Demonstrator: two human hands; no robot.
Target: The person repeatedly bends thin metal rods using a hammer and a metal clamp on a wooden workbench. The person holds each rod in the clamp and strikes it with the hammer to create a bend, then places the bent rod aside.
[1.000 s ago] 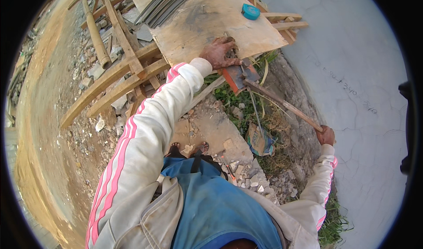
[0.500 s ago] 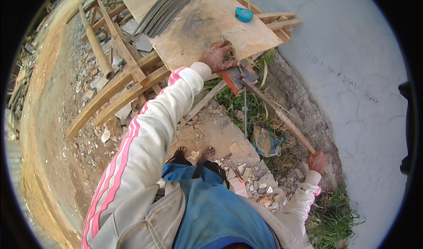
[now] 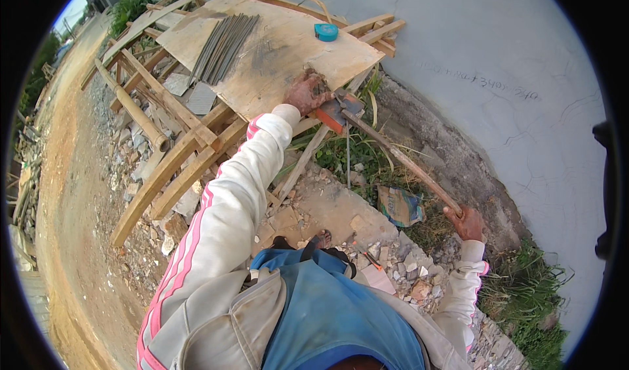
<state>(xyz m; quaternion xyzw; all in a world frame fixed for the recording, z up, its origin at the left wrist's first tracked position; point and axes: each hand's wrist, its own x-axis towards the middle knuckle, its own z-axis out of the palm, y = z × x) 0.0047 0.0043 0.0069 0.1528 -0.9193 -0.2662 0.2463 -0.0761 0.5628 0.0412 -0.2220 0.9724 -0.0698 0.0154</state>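
Note:
My right hand [image 3: 466,222] is closed round the lower end of a long, brownish handle [image 3: 413,163]. That handle slants up to an orange and dark metal tool [image 3: 333,116] at the near right edge of a plywood board [image 3: 282,58]; its exact kind cannot be made out. Beside the tool, over the board's edge, my left hand [image 3: 305,95] has its fingers curled, and what lies in them is too small to tell. A bundle of thin dark rods [image 3: 226,47] lies on the board's left part. Toward its far right sits a teal tape measure [image 3: 325,32].
Wooden beams [image 3: 196,163] and a bamboo pole [image 3: 134,108] jut out at the left over rubble. A grey wall [image 3: 485,49] rises on the right. Below the tool are weeds, a crumpled printed bag [image 3: 400,206] and broken stones [image 3: 419,275]. An orange-handled tool [image 3: 373,260] lies near my feet.
The view has turned, so the board and tool appear farther left. My left hand stays beside the tool, and my right hand is still on the handle's end.

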